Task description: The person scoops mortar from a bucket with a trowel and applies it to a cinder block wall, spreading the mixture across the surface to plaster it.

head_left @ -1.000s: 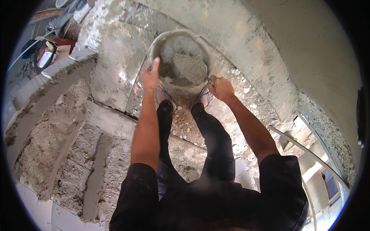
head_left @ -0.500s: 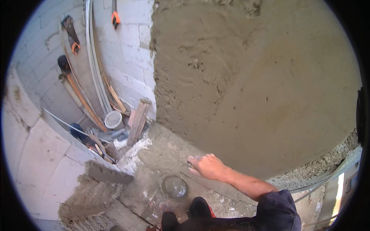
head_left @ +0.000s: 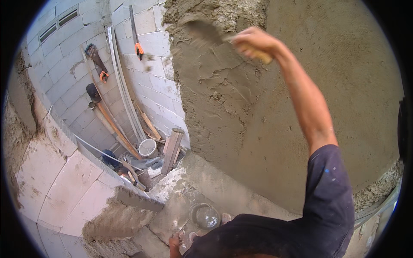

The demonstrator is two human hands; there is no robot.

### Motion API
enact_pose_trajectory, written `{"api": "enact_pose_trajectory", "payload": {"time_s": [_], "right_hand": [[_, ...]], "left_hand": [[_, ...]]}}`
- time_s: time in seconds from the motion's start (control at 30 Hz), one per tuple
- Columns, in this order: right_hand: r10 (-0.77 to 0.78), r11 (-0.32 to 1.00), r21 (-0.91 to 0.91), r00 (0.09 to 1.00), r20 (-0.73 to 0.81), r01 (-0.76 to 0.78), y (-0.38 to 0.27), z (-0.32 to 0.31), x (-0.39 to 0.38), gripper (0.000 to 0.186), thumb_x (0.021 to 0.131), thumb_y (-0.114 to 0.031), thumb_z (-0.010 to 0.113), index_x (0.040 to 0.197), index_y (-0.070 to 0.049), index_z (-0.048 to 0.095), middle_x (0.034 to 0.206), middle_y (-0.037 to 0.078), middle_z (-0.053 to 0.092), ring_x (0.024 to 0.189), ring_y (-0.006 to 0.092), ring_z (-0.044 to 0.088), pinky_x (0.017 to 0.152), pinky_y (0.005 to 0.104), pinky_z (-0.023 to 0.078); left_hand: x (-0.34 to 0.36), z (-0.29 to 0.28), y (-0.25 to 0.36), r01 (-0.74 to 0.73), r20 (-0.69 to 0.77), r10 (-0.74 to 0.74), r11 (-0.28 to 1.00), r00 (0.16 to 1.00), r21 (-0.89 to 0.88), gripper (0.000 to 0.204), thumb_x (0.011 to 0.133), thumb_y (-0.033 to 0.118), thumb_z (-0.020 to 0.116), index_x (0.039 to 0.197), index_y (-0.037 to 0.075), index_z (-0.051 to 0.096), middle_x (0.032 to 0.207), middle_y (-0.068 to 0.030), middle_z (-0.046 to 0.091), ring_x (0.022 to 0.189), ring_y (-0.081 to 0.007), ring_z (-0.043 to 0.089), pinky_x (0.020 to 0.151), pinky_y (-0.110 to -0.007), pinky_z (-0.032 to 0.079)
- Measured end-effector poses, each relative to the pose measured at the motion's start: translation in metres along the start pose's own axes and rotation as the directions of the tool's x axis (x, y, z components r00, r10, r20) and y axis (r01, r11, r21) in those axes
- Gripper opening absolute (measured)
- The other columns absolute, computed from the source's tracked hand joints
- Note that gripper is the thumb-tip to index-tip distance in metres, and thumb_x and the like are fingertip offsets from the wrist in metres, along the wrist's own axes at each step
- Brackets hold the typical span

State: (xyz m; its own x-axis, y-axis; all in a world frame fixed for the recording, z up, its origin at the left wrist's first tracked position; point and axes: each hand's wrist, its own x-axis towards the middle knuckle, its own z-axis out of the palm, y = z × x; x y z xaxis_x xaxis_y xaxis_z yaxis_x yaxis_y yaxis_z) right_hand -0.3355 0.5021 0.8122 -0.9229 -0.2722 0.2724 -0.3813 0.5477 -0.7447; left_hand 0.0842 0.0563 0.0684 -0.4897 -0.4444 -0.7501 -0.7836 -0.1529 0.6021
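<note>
My right hand (head_left: 254,45) is closed round the yellowish handle of a trowel, whose motion-blurred blade (head_left: 202,32) is raised against the mortar-coated wall (head_left: 219,99), near its rough upper left part. Small blurred grey bits of mortar (head_left: 149,64) are in the air left of the blade. Low at the bottom, my left hand (head_left: 174,242) hangs near my feet, too small and partly hidden to tell whether its fingers are open. Beside it a mortar bucket (head_left: 194,217) stands on the floor.
Saws (head_left: 103,76), planks (head_left: 124,94) and long-handled tools (head_left: 109,118) lean or hang on the white block wall (head_left: 64,64). A white pail (head_left: 147,148) stands among clutter in the corner. A low block wall (head_left: 56,185) curves along the left, with a thin pale rod beside it.
My view has lifted from the bucket to the wall. My right hand has swung up with the trowel from bucket level to high on the mortar. My left hand has left the bucket's rim.
</note>
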Motion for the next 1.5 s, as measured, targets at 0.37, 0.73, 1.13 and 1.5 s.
{"api": "enact_pose_trajectory", "payload": {"time_s": [0.37, 0.73, 1.13, 1.5], "right_hand": [[0.768, 0.611, 0.586, 0.579, -0.275, -0.532, 0.222, 0.103, -0.429, 0.012, 0.089, -0.017, 0.062, 0.085, -0.006, 0.062, 0.061, 0.004, 0.057, 0.045, 0.0119, 0.053, 0.041, 0.0273, 0.046], [0.984, 0.175, -0.258, 0.163, 0.065, -0.95, 0.264, 0.381, -0.827, 0.021, 0.089, -0.022, 0.062, 0.085, -0.001, 0.063, 0.059, 0.004, 0.053, 0.049, 0.0126, 0.054, 0.044, 0.03, 0.044], [0.9, -0.412, 0.019, -0.404, 0.165, -0.911, 0.301, 0.443, -0.838, 0.018, 0.088, -0.018, 0.059, 0.091, -0.001, 0.055, 0.064, 0.006, 0.056, 0.048, 0.0137, 0.056, 0.042, 0.0296, 0.046], [0.967, 0.252, -0.535, 0.229, 0.111, -0.807, 0.326, 0.454, -0.748, 0.022, 0.092, -0.028, 0.058, 0.095, -0.007, 0.06, 0.08, 0.023, 0.066, 0.075, 0.0464, 0.064, 0.063, 0.0547, 0.05]], "left_hand": [[0.018, -0.026, -0.096, -0.359, 0.386, 0.054, 0.508, 0.921, 0.783, 0.062, 0.084, 0.054, 0.065, 0.126, 0.01, 0.061, 0.102, -0.0187, 0.068, 0.09, -0.0306, 0.067, 0.072, -0.045, 0.053], [0.148, 0.076, -0.052, -0.151, 0.195, 0.076, 0.899, 0.978, 0.411, 0.094, 0.081, 0.066, 0.066, 0.14, -0.005, 0.048, 0.127, -0.0237, 0.06, 0.107, -0.0281, 0.062, 0.077, -0.038, 0.053], [0.29, 0.199, -0.132, 0.013, 0.15, -0.016, 1.0, 0.989, 0.017, 0.063, 0.078, 0.042, 0.079, 0.117, -0.004, 0.063, 0.108, -0.0172, 0.069, 0.094, -0.0227, 0.064, 0.083, -0.037, 0.05], [0.164, 0.27, -0.103, -0.413, 0.264, 0.321, 0.768, 0.909, 0.49, 0.035, 0.075, 0.027, 0.07, 0.077, -0.007, 0.064, 0.066, -0.0293, 0.06, 0.068, -0.0411, 0.067, 0.061, -0.047, 0.048]]}}
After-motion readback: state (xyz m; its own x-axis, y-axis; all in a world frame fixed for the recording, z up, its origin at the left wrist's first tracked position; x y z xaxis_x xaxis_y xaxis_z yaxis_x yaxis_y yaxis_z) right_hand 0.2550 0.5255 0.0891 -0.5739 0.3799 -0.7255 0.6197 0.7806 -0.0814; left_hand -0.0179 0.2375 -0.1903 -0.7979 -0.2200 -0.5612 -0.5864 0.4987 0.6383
